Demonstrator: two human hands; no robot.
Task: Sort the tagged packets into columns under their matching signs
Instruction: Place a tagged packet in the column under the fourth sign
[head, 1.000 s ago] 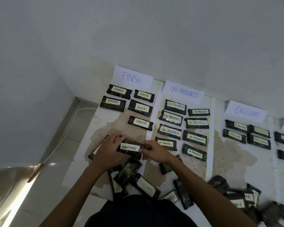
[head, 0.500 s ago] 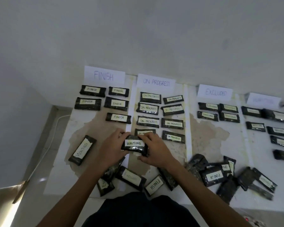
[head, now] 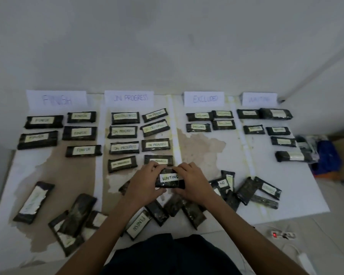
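Observation:
A dark packet tagged WAITING (head: pixel 169 179) is held above the table near the front middle, between my left hand (head: pixel 145 182) and my right hand (head: pixel 194 183), each gripping one end. Four paper signs stand along the far wall: FINISH (head: pixel 57 99), ON PROGRESS (head: pixel 130 98), EXCLUDED (head: pixel 204 98) and WAITING (head: pixel 259 99). Rows of tagged packets lie under each sign, such as a FINISH packet (head: pixel 83 151) and a packet in the WAITING column (head: pixel 253 129). Loose packets lie along the near edge, one tagged FINISH (head: pixel 137 225).
The white table (head: pixel 298 185) has worn brown patches and pale strips dividing its columns. Unsorted packets cluster at front left (head: pixel 33 202) and front right (head: pixel 267 189). A blue bag (head: pixel 328 155) sits past the right edge. A power strip (head: pixel 282 234) lies on the floor.
The view has swung right, bringing the WAITING sign and column into sight. Both hands have carried the WAITING packet rightward, from beside the FINISH column to below the ON PROGRESS column.

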